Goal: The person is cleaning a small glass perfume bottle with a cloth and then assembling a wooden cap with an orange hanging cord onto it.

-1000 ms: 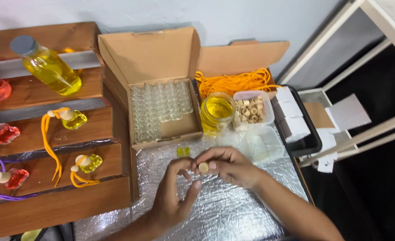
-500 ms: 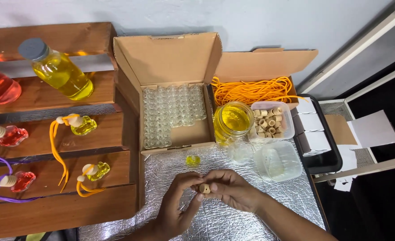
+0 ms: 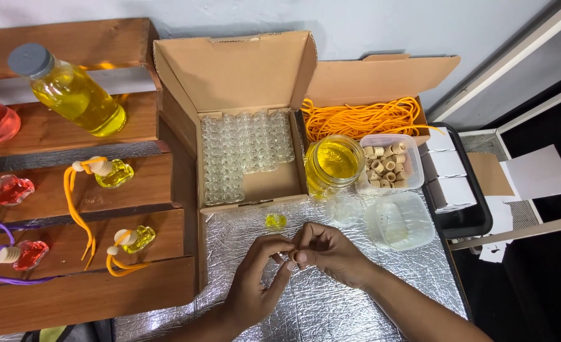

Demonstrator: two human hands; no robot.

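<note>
- Silver foil sheeting (image 3: 356, 304) is covering the desk, and wooden slats (image 3: 71, 183) are lying along its left side under filled yellow and red bottles.
- A small pale piece (image 3: 288, 256), too hidden to be identified, is being pinched between the fingertips of both hands just above the foil; the left hand (image 3: 255, 278) and the right hand (image 3: 331, 253) are meeting at it with fingers curled.
- A small filled yellow vial (image 3: 276, 221) is standing just beyond the hands, near the open box of empty glass vials (image 3: 245, 155).
- The vial is judged likely to be tipped if a knuckle is being pushed forward.
- An open jar of yellow liquid (image 3: 334, 161) is standing near the right hand; a spill is judged possible if the forearm is being swung wide.
- The pinched piece could be dropped and lost among the foil creases.
</note>
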